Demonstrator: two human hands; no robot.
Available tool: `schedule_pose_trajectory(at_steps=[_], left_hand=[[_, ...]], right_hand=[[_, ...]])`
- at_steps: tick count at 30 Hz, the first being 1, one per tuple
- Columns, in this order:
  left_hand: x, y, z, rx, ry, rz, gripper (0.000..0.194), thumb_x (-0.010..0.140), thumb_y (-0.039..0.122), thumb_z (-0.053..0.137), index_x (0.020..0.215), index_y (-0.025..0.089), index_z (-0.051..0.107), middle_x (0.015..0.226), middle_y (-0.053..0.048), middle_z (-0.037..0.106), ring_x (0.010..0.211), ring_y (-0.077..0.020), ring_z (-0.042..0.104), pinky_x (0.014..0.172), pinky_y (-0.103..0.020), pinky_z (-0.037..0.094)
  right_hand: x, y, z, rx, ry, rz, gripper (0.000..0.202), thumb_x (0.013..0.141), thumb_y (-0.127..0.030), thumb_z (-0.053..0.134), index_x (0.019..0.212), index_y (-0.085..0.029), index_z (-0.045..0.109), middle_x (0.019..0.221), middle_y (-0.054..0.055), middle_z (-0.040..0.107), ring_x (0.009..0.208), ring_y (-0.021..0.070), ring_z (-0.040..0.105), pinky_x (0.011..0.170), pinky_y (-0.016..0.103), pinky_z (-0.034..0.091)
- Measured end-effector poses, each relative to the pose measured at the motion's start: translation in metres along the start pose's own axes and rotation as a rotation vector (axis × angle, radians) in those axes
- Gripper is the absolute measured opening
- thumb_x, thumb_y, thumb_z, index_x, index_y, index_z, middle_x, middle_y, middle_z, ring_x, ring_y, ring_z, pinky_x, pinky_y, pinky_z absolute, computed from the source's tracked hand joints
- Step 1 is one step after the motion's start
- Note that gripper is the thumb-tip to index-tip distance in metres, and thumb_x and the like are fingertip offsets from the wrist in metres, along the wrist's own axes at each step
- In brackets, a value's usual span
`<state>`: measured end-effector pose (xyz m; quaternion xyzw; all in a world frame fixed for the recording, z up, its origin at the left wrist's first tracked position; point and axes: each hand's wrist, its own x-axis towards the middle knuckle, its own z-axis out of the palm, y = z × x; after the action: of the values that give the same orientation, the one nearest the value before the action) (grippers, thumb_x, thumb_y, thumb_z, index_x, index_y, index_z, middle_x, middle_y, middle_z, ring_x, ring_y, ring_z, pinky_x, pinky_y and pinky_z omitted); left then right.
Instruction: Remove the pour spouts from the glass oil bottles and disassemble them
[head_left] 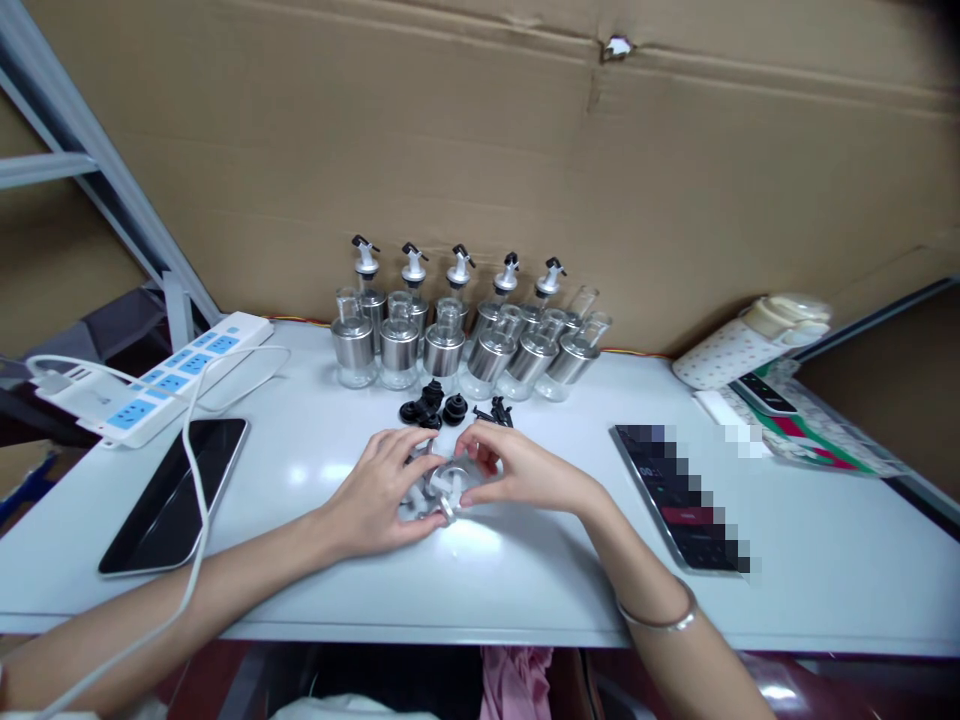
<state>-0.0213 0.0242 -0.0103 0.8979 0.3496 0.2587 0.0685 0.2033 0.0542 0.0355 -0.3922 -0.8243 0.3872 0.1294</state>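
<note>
My left hand (386, 490) curves around a small cluster of silver pourer tops (448, 485) on the table, thumb at the near side and fingers over the far side. From the right, my right hand (517, 468) closes on the same cluster with bent fingers and thumb. The fingers partly hide these pieces, so their number is unclear. Just beyond my hands lie black ribbed stoppers (429, 402) and, to their right, small black levers (496, 411). Behind these stand two rows of glass bottles with steel sleeves (444, 350); several in the back row carry silver pourers with black levers (460, 263).
A white power strip (187, 372) with a trailing cable and a black tablet (176, 495) lie at the left. To the right are a phone (679, 500), a dotted bottle (739, 345) and a patterned packet (817, 430). Cardboard (480, 150) walls off the back.
</note>
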Motion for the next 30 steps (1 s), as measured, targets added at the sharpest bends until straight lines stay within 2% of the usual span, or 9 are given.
schedule_pose_trajectory(at_steps=[3, 5, 8, 11, 13, 16, 20, 25, 30], left_hand=[[-0.005, 0.007, -0.001, 0.022, 0.128, 0.123, 0.052, 0.079, 0.039, 0.059, 0.124, 0.018, 0.045, 0.133, -0.017, 0.047, 0.129, -0.0330, 0.036, 0.104, -0.053, 0.031], [-0.010, 0.018, -0.001, -0.035, 0.143, 0.338, 0.055, 0.082, 0.035, 0.055, 0.131, 0.016, 0.039, 0.130, -0.015, 0.052, 0.133, -0.0287, 0.034, 0.110, -0.048, 0.026], [-0.015, 0.039, -0.002, -0.214, -0.113, 0.657, 0.057, 0.090, 0.039, 0.043, 0.137, 0.009, 0.034, 0.133, -0.014, 0.054, 0.137, -0.0210, 0.033, 0.117, -0.037, 0.019], [-0.014, 0.053, -0.005, -0.280, -0.427, 0.575, 0.062, 0.093, 0.045, 0.036, 0.141, 0.006, 0.031, 0.146, -0.013, 0.038, 0.141, -0.0217, 0.024, 0.118, -0.037, 0.014], [-0.010, 0.056, -0.008, -0.313, -0.567, 0.510, 0.062, 0.094, 0.043, 0.036, 0.142, 0.004, 0.031, 0.149, -0.015, 0.031, 0.142, -0.0220, 0.019, 0.119, -0.037, 0.011], [-0.006, 0.057, -0.013, -0.361, -0.644, 0.486, 0.060, 0.094, 0.039, 0.037, 0.142, 0.002, 0.031, 0.149, -0.016, 0.029, 0.143, -0.0217, 0.015, 0.119, -0.037, 0.008], [-0.008, 0.055, -0.011, -0.372, -0.645, 0.426, 0.067, 0.092, 0.043, 0.044, 0.143, 0.002, 0.029, 0.149, -0.018, 0.028, 0.142, -0.0236, 0.017, 0.119, -0.038, 0.009], [-0.014, 0.051, 0.000, -0.374, -0.618, 0.425, 0.061, 0.092, 0.038, 0.044, 0.142, 0.006, 0.031, 0.148, -0.016, 0.032, 0.141, -0.0232, 0.023, 0.119, -0.040, 0.012], [-0.016, 0.049, 0.005, -0.393, -0.594, 0.408, 0.057, 0.091, 0.034, 0.043, 0.141, 0.009, 0.034, 0.147, -0.014, 0.036, 0.140, -0.0212, 0.026, 0.119, -0.040, 0.015]], right_hand=[[-0.003, 0.000, -0.005, 0.078, 0.048, -0.003, 0.035, 0.071, -0.039, 0.073, 0.091, -0.018, 0.054, 0.075, -0.002, 0.048, 0.066, 0.0117, 0.046, 0.060, 0.025, 0.040], [-0.004, 0.000, -0.008, 0.117, 0.121, -0.015, 0.025, 0.076, -0.036, 0.068, 0.088, -0.018, 0.054, 0.070, -0.003, 0.047, 0.064, 0.0114, 0.045, 0.059, 0.025, 0.039], [-0.003, 0.001, -0.010, 0.108, 0.292, -0.038, 0.016, 0.080, -0.032, 0.063, 0.082, -0.019, 0.055, 0.068, -0.003, 0.048, 0.062, 0.0111, 0.045, 0.059, 0.025, 0.039], [-0.001, 0.003, -0.014, 0.110, 0.523, -0.093, 0.012, 0.083, -0.031, 0.059, 0.081, -0.019, 0.056, 0.071, -0.001, 0.049, 0.062, 0.0116, 0.048, 0.059, 0.026, 0.041], [0.002, 0.005, -0.020, 0.129, 0.729, -0.152, 0.011, 0.083, -0.030, 0.059, 0.082, -0.020, 0.056, 0.076, 0.000, 0.052, 0.067, 0.0126, 0.051, 0.063, 0.027, 0.044], [0.007, 0.007, -0.039, 0.131, 1.010, -0.190, 0.009, 0.081, -0.029, 0.059, 0.084, -0.021, 0.055, 0.082, 0.002, 0.055, 0.074, 0.0141, 0.055, 0.068, 0.029, 0.047], [0.018, 0.013, -0.082, -0.039, 1.236, -0.138, 0.012, 0.078, -0.027, 0.058, 0.088, -0.021, 0.054, 0.089, 0.004, 0.059, 0.083, 0.0177, 0.059, 0.075, 0.034, 0.051], [0.045, 0.028, -0.138, -0.227, 1.128, 0.073, 0.037, 0.072, -0.019, 0.061, 0.108, -0.016, 0.052, 0.109, 0.015, 0.061, 0.101, 0.0245, 0.060, 0.086, 0.040, 0.050], [0.076, 0.035, -0.163, -0.336, 0.882, 0.385, 0.058, 0.066, -0.026, 0.072, 0.117, -0.009, 0.052, 0.101, 0.019, 0.064, 0.097, 0.0310, 0.060, 0.087, 0.045, 0.047]])
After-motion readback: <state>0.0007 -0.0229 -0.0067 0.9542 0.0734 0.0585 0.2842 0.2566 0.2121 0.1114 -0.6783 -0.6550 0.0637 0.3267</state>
